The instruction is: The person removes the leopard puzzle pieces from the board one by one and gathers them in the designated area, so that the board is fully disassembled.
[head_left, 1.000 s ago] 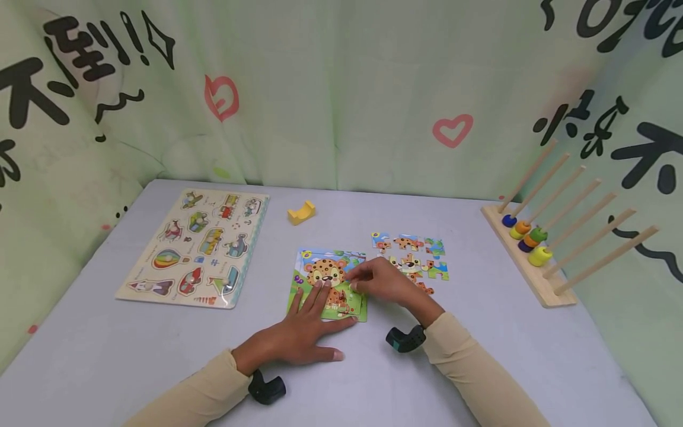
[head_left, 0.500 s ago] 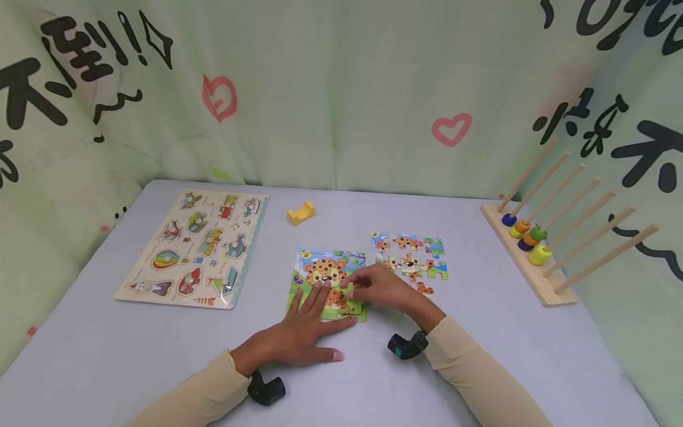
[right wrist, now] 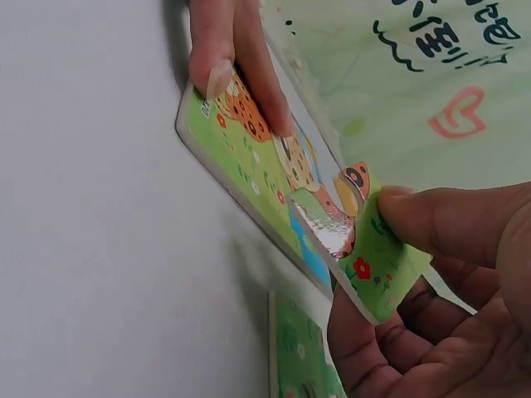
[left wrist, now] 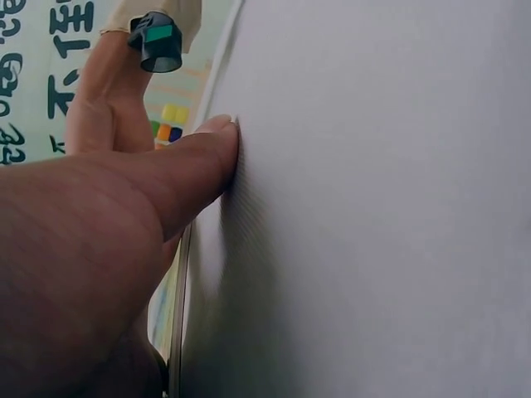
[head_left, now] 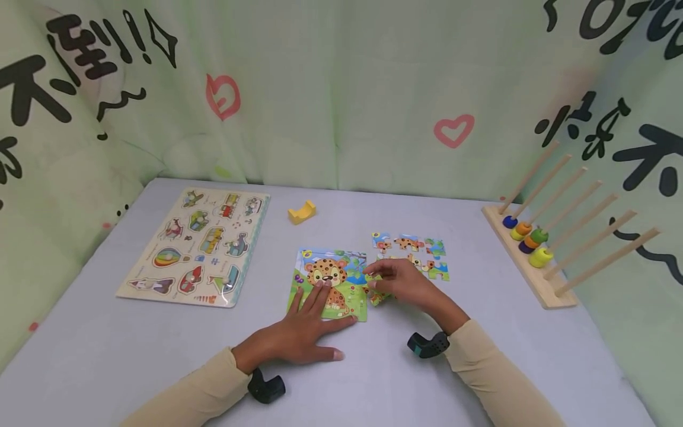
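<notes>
My left hand (head_left: 304,337) rests with spread fingers on a leopard puzzle board (head_left: 352,305), its fingertips over the printed leopard and the lower edge. In the left wrist view the thumb (left wrist: 178,178) lies along the white tabletop. Just right of the board, my right hand (head_left: 411,287) pinches a green puzzle piece (right wrist: 377,269) between thumb and fingers. A red flower and part of a spotted leopard show on that piece, which is tilted and lifted off the table. Beyond the right hand, several loose puzzle pieces (head_left: 408,242) lie in rows, some hidden by it.
A wooden picture board (head_left: 194,252) lies at the left. A yellow curved block (head_left: 302,212) sits behind the leopard board. On the right stands a wooden peg rack (head_left: 560,284) with coloured beads (head_left: 541,257) on some pegs. A pale green curtain (head_left: 331,118) hangs behind the table.
My right hand has taken the green piece off the leopard board and moved right with it, baring the board's printed lower right. My left hand has stayed in place.
</notes>
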Demonstrator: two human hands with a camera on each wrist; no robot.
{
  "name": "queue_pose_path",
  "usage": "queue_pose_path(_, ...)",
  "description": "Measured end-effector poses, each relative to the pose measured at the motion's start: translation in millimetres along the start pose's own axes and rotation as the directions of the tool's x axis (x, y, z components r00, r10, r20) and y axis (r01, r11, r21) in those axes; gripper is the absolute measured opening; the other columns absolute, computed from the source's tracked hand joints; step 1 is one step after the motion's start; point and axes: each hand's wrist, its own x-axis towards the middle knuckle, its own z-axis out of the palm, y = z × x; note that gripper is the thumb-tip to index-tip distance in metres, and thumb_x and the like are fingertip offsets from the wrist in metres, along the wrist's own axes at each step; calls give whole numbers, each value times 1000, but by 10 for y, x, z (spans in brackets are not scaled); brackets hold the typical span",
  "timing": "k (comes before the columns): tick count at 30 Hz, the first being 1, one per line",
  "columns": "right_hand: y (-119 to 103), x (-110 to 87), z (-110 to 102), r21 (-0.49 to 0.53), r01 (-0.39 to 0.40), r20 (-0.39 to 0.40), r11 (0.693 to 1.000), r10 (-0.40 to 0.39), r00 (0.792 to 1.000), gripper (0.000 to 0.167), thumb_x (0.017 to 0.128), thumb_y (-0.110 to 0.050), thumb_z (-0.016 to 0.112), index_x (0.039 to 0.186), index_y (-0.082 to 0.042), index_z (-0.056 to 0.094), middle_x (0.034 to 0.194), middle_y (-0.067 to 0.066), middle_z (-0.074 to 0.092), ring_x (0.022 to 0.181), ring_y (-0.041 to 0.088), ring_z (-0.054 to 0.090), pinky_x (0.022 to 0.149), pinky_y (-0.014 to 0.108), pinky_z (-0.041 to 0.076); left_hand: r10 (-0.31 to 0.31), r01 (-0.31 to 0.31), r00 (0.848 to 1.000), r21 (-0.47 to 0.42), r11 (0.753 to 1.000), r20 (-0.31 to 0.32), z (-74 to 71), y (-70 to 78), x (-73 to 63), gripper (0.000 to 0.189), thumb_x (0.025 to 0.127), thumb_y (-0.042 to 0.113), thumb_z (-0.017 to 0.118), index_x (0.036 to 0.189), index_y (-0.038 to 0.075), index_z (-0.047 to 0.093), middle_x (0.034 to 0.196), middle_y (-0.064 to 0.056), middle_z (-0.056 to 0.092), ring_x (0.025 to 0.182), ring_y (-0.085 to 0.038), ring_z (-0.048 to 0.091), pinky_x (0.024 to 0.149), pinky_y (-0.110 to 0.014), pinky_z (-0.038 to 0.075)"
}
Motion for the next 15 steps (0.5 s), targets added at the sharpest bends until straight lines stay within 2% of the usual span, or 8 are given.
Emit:
queue_pose_path(3, 40, -47, -88, 13, -34, -33, 999, 34, 999, 21, 90, -10, 69, 110, -6, 72, 111, 6, 67, 94, 20, 63, 75, 33, 51, 1, -1, 1000, 4, 1000, 2, -1, 3, 1, 63, 93, 57, 54, 150, 36, 37, 160, -21, -10, 145, -36, -16, 109, -62, -8)
queue_pose_path(10, 142, -209, -334, 33, -117, -102, 993, 119, 988, 26, 90, -12, 69, 115, -3, 71, 117, 11, 65, 99, 21, 62, 75, 31, 52, -12, 12, 1000, 0, 1000, -2, 20, 9, 9, 64, 92, 57, 56, 150, 37, 37, 160, -19, -11, 144, -35, -18, 109, -61, -8)
queue_pose_path(15, 268, -326, -502, 28, -170, -146, 985, 172, 974, 29, 89, -18, 73, 113, -3, 71, 112, 9, 66, 96, 21, 60, 74, 30, 51, -31, 31, 1000, 32, 999, 2, -3, 29, 8, 63, 92, 57, 56, 150, 38, 37, 160, -19, -9, 144, -36, -16, 109, -63, -4)
